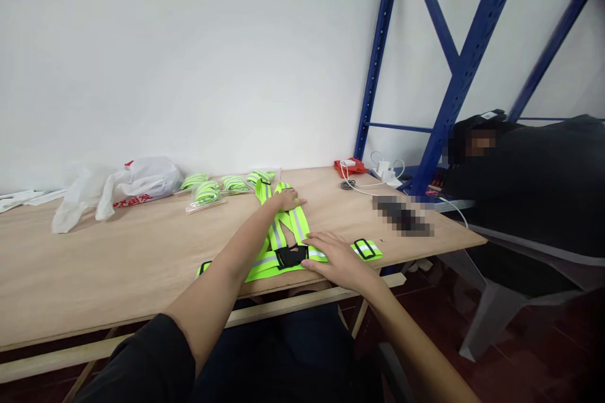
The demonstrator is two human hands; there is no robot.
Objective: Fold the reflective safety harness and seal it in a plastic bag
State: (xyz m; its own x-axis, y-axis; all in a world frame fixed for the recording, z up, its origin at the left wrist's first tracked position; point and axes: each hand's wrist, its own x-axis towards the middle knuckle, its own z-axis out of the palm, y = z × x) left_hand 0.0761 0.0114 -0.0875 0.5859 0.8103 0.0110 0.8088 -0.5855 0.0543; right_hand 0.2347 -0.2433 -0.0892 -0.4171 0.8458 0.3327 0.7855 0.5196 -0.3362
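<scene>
A neon-yellow reflective strap harness (pixel 297 221) with grey stripes lies spread on the wooden table (pixel 118 264). Its black buckle (pixel 292 256) is near the table's front edge. My left hand (pixel 289 199) rests on the upper straps, fingers apart and pointing right. Beside the buckle, my right hand (pixel 338 258) lies flat over the waist strap with its fingers spread. A black slider (pixel 364 249) shows on the strap end to the right of that hand. My left forearm covers part of the harness's left side.
Several bagged neon bundles (pixel 207 192) sit at the back, beside a white plastic bag (pixel 146 179). A red cloth (pixel 350 167), white chargers (pixel 385 171) and a blurred dark object (pixel 401 215) are on the right. Past the blue rack (pixel 454 75), a person in dark clothing (pixel 534 182) leans over.
</scene>
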